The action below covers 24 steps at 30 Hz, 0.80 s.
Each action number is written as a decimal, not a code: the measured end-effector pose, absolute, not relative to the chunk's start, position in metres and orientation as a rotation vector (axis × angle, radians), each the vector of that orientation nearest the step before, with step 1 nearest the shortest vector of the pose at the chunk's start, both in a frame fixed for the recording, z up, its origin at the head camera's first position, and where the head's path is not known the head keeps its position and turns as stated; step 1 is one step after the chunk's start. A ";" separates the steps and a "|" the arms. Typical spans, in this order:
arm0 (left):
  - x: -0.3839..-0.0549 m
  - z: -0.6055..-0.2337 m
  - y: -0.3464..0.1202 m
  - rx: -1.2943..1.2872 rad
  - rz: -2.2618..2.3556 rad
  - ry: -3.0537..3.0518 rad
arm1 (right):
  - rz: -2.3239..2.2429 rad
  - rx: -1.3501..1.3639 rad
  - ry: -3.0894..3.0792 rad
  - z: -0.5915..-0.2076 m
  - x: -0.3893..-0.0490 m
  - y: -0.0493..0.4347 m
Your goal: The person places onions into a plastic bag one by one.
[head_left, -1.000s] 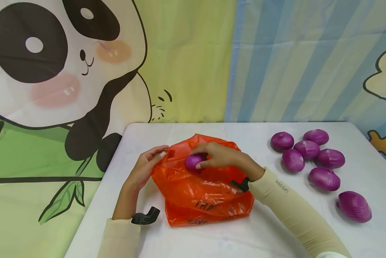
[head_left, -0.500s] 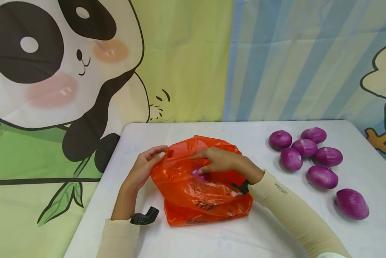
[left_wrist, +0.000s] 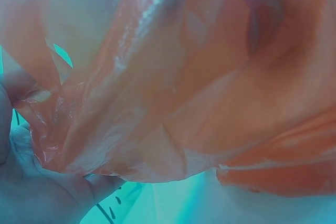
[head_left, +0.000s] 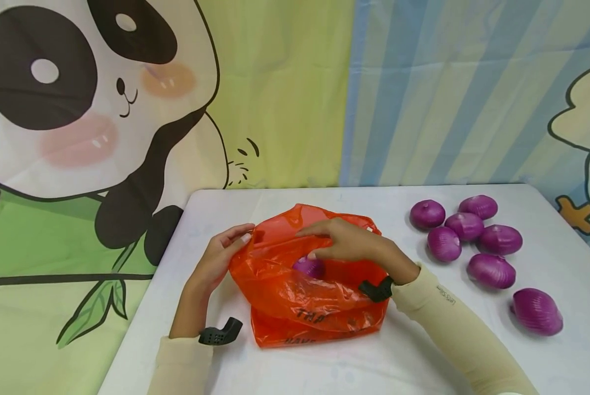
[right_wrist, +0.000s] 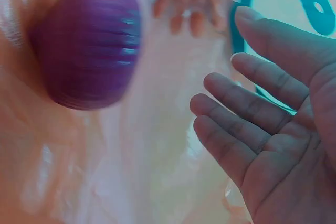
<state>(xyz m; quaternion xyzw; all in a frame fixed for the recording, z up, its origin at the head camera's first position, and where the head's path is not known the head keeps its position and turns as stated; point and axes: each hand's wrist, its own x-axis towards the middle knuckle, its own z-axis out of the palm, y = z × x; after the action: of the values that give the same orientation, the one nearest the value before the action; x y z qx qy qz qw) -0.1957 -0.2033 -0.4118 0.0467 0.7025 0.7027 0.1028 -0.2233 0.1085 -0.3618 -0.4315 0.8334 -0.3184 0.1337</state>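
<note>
An orange-red plastic bag (head_left: pixel 280 291) with dark lettering lies on the table, its mouth spread. At the left rim, my left hand (head_left: pixel 217 257) pinches the film between thumb and fingers; the left wrist view shows the hand (left_wrist: pixel 47 187) at the bag's edge. Over the mouth is my right hand (head_left: pixel 346 239), fingers extended and holding nothing. A purple onion (head_left: pixel 308 267) rests inside the bag just below it. In the right wrist view the onion (right_wrist: pixel 89 43) is apart from the spread fingers of the right hand (right_wrist: pixel 283 135).
Several purple onions, such as the nearest one (head_left: pixel 537 311) and one at the back (head_left: pixel 427 214), lie on the right side of the white table (head_left: pixel 418 351). A printed panda curtain (head_left: pixel 285 93) hangs along the table's back edge.
My right hand has let go of the onion, which now lies lower in the bag, and has drawn back slightly to the right. The left hand keeps its place on the rim.
</note>
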 end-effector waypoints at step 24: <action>-0.195 -0.413 -0.202 0.167 2.086 2.067 | -1.403 -1.083 2.578 -0.335 -0.196 0.192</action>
<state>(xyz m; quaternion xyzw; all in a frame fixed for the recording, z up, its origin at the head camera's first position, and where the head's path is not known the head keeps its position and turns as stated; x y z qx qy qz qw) -0.1949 -0.2024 -0.4125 0.0566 0.6992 0.7057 0.0998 -0.1958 0.1922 -0.3353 -0.3461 0.8241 -0.4484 0.0066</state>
